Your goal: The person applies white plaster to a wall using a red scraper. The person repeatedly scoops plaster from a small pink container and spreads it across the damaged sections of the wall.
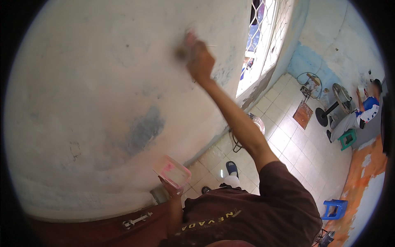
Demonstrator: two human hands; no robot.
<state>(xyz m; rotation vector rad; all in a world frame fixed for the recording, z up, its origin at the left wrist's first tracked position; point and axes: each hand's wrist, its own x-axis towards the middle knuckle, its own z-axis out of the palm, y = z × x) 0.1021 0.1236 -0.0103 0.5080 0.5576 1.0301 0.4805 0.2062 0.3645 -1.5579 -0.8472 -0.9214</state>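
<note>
My right hand (200,59) is raised against the pale, patchy wall (74,82), closed on a blurred tool (185,49) with pink and dark parts; its exact shape cannot be made out. Down by the lower wall, my left hand (173,185) grips a translucent plastic container (172,168) streaked with pink. A grey-blue patch (146,127) shows on the wall between my two hands.
At upper right are a barred window (263,41), coiled cable (308,82), a fan (341,96) and a person (366,109) by a green stool (347,140). A blue stool (335,210) stands lower right. A brown door (123,234) lies below.
</note>
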